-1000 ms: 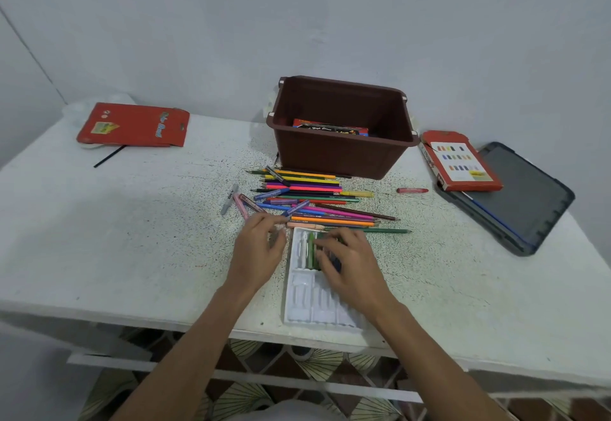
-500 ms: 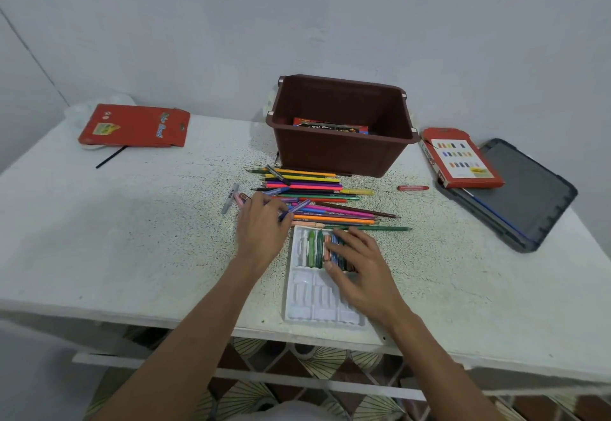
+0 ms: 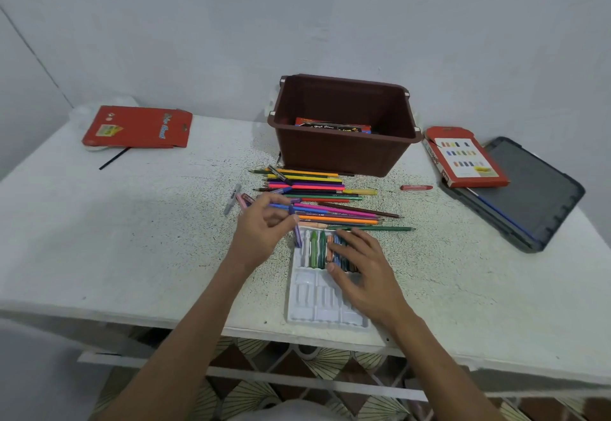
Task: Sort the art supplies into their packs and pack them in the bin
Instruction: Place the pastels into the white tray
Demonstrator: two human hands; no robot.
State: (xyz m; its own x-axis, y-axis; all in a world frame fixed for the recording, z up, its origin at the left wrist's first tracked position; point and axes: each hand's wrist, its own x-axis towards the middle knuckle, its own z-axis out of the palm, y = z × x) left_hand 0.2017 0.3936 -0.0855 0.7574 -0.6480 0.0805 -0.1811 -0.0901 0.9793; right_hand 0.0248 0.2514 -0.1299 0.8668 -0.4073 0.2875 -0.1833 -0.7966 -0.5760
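Note:
A white plastic crayon tray lies near the table's front edge, with several crayons in its upper slots. My left hand pinches a purple crayon over the tray's top left corner. My right hand rests with straight fingers on the crayons at the tray's right side and hides some of them. Loose coloured pencils lie just behind the tray. The brown bin stands behind them with one pack inside.
A red crayon lies alone right of the pencils. A red crayon pack lies on a dark flat case at the right. Another red pack and a black pencil are at the far left. A grey marker is beside the pencils.
My left hand has reached into the pencil pile and come back to the tray's top left corner with a purple crayon. My right hand has slid right, uncovering the green crayons.

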